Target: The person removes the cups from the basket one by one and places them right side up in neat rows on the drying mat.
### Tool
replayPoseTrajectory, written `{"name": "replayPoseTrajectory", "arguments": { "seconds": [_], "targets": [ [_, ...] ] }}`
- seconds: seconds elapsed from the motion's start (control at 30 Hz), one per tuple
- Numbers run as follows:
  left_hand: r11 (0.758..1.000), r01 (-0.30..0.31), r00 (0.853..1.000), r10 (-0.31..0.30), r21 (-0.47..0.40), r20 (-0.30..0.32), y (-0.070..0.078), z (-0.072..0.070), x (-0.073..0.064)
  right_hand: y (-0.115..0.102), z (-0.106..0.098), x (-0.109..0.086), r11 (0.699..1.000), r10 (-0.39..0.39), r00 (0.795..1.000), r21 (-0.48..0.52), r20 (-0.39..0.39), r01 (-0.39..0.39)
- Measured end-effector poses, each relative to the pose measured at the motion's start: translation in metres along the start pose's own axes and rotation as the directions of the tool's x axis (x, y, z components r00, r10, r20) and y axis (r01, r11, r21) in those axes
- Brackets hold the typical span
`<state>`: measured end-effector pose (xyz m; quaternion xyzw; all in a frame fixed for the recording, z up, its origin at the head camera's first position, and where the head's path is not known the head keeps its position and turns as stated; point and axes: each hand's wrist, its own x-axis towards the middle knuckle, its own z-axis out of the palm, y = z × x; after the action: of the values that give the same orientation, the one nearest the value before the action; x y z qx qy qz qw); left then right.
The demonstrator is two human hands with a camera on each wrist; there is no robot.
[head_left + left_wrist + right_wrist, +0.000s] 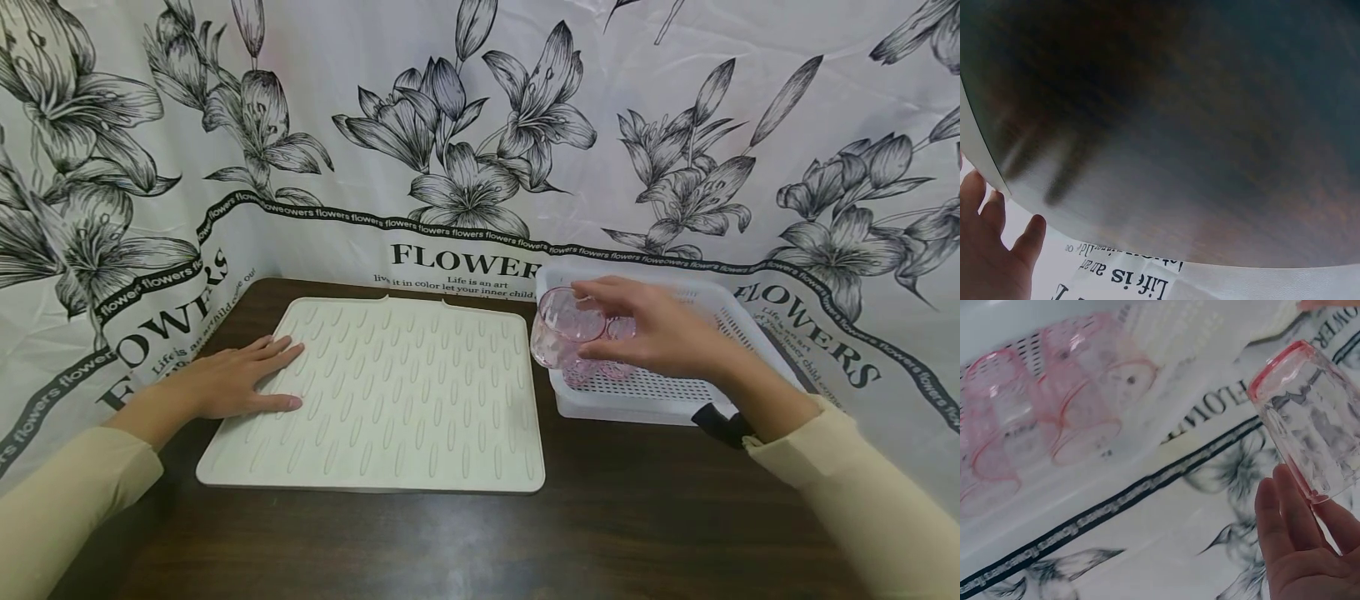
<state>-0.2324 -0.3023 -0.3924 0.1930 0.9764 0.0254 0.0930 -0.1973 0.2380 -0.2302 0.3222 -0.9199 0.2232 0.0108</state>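
Note:
My left hand [240, 379] lies with fingers spread on the left edge of a cream drying mat [420, 454] covered in raised oval ridges. In the left wrist view, fingertips of that hand [1000, 247] show at the lower left. My right hand [663, 329] holds a clear drinking glass [551, 337] with a pink rim, gripping it above the left end of a white basket [630, 408]. The right wrist view shows the held glass [1313, 419] tilted, with fingers at its lower end. Several more pink-tinted glasses [1013, 406] sit in the basket, partly hidden by the hand in the head view.
A dark brown wooden table [450, 542] carries the mat and, to its right, the slotted basket. Behind both hangs a white cloth [360, 158] printed with black flowers and lettering, reaching down to the table's back edge. A black band [720, 425] circles the right wrist.

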Motion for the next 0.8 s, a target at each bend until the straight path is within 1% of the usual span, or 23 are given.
{"name": "replayPoseTrajectory", "arguments": {
  "seconds": [0.2, 0.3, 0.53, 0.63, 0.73, 0.8],
  "targets": [
    [1.0, 0.0, 1.0, 0.0, -0.007, 0.004, 0.001, -0.001, 0.0, -0.013, 0.018, 0.011, 0.997, -0.078, 0.996, 0.016, 0.039, 0.078],
    [1.0, 0.002, 1.0, -0.002, -0.007, 0.003, 0.001, 0.0, -0.001, -0.018, 0.028, 0.016, 0.994, -0.11, 0.992, 0.006, 0.058, 0.11],
    [1.0, 0.004, 1.0, -0.004, -0.013, 0.002, 0.001, -0.001, -0.001, -0.022, 0.054, 0.021, 0.993, -0.114, 0.985, -0.016, 0.133, 0.117],
    [1.0, 0.002, 1.0, -0.002, -0.01, 0.006, 0.001, -0.001, 0.0, -0.024, 0.064, 0.022, 0.989, -0.137, 0.978, -0.035, 0.156, 0.144],
    [1.0, 0.004, 1.0, -0.004, -0.006, 0.011, 0.001, 0.0, 0.0, -0.025, 0.073, 0.022, 0.986, -0.154, 0.973, -0.032, 0.173, 0.162],
    [1.0, 0.006, 1.0, -0.006, -0.005, 0.012, 0.001, 0.0, 0.0, -0.026, 0.078, 0.023, 0.988, -0.149, 0.972, -0.024, 0.185, 0.156]
  ]
}}
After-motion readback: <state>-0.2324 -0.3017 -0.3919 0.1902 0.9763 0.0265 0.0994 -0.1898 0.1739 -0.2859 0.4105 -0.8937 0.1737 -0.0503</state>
